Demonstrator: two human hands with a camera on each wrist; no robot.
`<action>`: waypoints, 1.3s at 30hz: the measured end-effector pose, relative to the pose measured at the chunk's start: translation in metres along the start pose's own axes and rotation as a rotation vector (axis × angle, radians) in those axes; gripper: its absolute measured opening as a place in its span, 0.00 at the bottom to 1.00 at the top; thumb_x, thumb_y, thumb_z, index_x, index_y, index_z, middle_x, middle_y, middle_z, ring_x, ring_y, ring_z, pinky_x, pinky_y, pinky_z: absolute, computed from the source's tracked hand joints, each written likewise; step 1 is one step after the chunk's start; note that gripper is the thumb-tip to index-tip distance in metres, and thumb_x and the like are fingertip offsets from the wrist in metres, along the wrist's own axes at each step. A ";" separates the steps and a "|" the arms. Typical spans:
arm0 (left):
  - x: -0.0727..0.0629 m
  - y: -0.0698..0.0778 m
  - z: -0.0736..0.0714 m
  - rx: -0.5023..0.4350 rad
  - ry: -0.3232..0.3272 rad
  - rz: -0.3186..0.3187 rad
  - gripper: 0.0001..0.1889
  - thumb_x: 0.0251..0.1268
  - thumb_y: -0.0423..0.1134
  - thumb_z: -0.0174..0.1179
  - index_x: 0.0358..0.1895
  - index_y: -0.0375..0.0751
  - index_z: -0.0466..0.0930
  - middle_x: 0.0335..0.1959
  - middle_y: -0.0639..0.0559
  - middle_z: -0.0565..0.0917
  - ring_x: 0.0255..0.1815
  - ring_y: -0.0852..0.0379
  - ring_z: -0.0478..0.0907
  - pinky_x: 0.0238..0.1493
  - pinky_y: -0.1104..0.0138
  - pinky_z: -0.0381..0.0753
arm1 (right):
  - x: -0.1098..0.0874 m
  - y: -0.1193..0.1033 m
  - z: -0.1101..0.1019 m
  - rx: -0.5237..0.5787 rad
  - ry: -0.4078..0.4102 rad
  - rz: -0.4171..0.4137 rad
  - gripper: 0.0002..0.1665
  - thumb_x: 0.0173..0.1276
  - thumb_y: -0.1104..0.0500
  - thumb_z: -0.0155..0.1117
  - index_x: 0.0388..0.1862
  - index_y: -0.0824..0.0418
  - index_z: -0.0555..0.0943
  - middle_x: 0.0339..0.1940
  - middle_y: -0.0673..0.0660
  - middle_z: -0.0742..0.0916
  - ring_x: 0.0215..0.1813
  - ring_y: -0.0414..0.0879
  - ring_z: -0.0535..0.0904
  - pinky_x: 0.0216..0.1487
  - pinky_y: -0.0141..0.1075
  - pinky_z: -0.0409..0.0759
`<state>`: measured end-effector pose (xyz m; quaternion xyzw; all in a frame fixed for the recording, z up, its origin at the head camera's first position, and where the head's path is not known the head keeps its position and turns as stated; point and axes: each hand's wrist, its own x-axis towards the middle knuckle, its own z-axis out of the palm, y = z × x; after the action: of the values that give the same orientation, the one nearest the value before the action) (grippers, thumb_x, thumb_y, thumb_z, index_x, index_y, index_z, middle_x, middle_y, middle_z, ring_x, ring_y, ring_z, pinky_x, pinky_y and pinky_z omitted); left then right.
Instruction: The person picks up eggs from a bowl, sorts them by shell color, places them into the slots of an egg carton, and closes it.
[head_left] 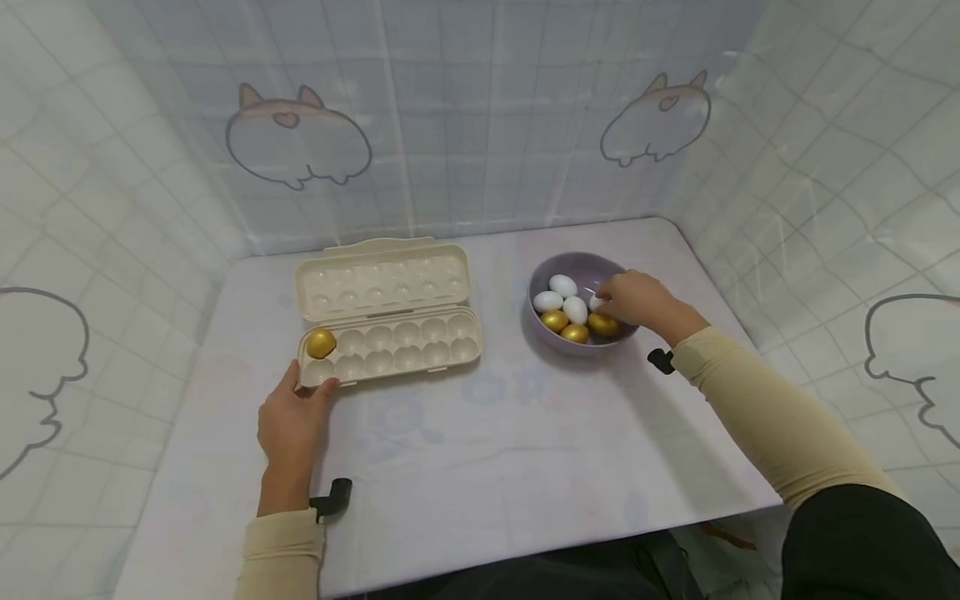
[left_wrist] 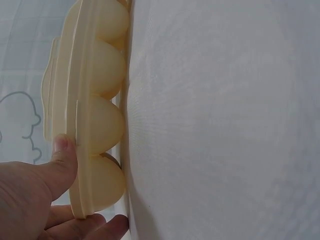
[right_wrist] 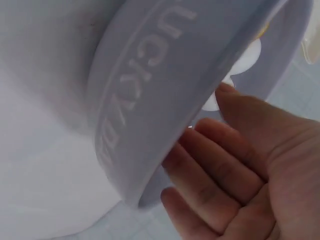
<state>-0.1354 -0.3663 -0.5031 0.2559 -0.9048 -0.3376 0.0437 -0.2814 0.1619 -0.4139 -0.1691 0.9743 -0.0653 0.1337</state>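
Note:
A cream plastic egg carton (head_left: 386, 317) lies with its lid folded back, and one gold egg (head_left: 321, 343) sits in its back left cup. My left hand (head_left: 294, 417) grips the carton's near left corner, thumb on the front edge and fingers round the end in the left wrist view. My right hand (head_left: 637, 298) reaches over the right rim of a purple bowl (head_left: 543, 332). Its thumb and fingers close about a white egg (head_left: 596, 303), partly hidden by them. Several white and gold eggs (head_left: 575, 333) lie around it in the bowl.
The carton and bowl stand on a table (head_left: 450, 467) with a pale cloth, a gap between them. Tiled-pattern sheets (head_left: 480, 125) hang at the back and both sides. The front table edge runs close to the person's body.

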 end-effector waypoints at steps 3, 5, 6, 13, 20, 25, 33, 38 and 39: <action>-0.001 0.001 -0.001 -0.001 -0.004 -0.006 0.46 0.71 0.58 0.68 0.85 0.52 0.55 0.74 0.37 0.75 0.79 0.32 0.68 0.73 0.35 0.68 | -0.002 -0.001 0.003 -0.063 0.016 0.002 0.16 0.77 0.56 0.64 0.56 0.59 0.90 0.51 0.59 0.93 0.49 0.55 0.87 0.52 0.53 0.85; -0.001 0.001 -0.001 0.000 -0.005 -0.008 0.46 0.71 0.58 0.67 0.85 0.51 0.55 0.75 0.36 0.74 0.79 0.31 0.68 0.73 0.34 0.68 | -0.003 -0.003 0.004 -0.072 0.020 0.004 0.15 0.76 0.57 0.65 0.55 0.59 0.90 0.53 0.60 0.93 0.53 0.58 0.88 0.54 0.54 0.86; -0.001 0.001 -0.001 0.001 -0.004 -0.007 0.46 0.71 0.59 0.67 0.85 0.51 0.55 0.74 0.36 0.74 0.79 0.31 0.68 0.72 0.34 0.68 | -0.003 -0.004 0.006 -0.073 0.020 0.004 0.16 0.75 0.57 0.66 0.56 0.59 0.90 0.55 0.60 0.93 0.55 0.59 0.88 0.56 0.55 0.86; -0.001 -0.003 0.001 0.005 0.007 0.007 0.46 0.71 0.59 0.68 0.85 0.50 0.56 0.73 0.35 0.76 0.78 0.30 0.69 0.71 0.34 0.70 | -0.009 -0.007 0.014 -0.037 0.017 -0.039 0.12 0.72 0.54 0.71 0.30 0.58 0.88 0.24 0.50 0.84 0.32 0.48 0.77 0.34 0.39 0.75; -0.002 -0.004 0.001 0.007 0.017 0.008 0.46 0.70 0.57 0.69 0.85 0.49 0.56 0.71 0.35 0.77 0.78 0.31 0.70 0.70 0.34 0.71 | -0.007 -0.003 0.017 -0.019 0.007 -0.080 0.09 0.71 0.55 0.73 0.33 0.58 0.89 0.25 0.48 0.84 0.31 0.45 0.75 0.37 0.39 0.75; -0.002 -0.003 0.001 0.010 0.014 0.003 0.46 0.71 0.57 0.68 0.85 0.50 0.56 0.73 0.35 0.76 0.78 0.30 0.69 0.71 0.34 0.70 | -0.007 -0.001 0.018 0.000 -0.027 -0.105 0.10 0.71 0.57 0.70 0.28 0.58 0.85 0.22 0.46 0.78 0.29 0.43 0.72 0.37 0.38 0.72; -0.002 -0.002 0.002 0.007 0.017 0.012 0.46 0.71 0.57 0.68 0.85 0.51 0.56 0.74 0.36 0.76 0.78 0.32 0.70 0.72 0.35 0.70 | -0.006 0.005 0.022 0.020 -0.027 -0.117 0.12 0.71 0.58 0.69 0.26 0.55 0.81 0.19 0.46 0.72 0.27 0.44 0.68 0.35 0.37 0.65; -0.004 0.000 0.002 0.005 0.020 0.018 0.45 0.71 0.56 0.69 0.85 0.51 0.57 0.72 0.36 0.77 0.77 0.32 0.71 0.71 0.36 0.71 | -0.004 0.007 0.021 0.001 -0.016 -0.112 0.09 0.72 0.55 0.70 0.40 0.59 0.89 0.24 0.49 0.80 0.30 0.45 0.72 0.37 0.39 0.70; -0.005 0.000 0.002 0.006 0.021 0.018 0.45 0.71 0.56 0.69 0.85 0.51 0.57 0.72 0.36 0.77 0.77 0.32 0.71 0.71 0.36 0.71 | -0.003 0.008 0.020 -0.011 -0.009 -0.114 0.11 0.72 0.54 0.70 0.43 0.60 0.89 0.26 0.50 0.81 0.31 0.45 0.73 0.38 0.40 0.72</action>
<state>-0.1321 -0.3628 -0.5036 0.2511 -0.9075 -0.3320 0.0554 -0.2750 0.1685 -0.4336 -0.2254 0.9628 -0.0669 0.1333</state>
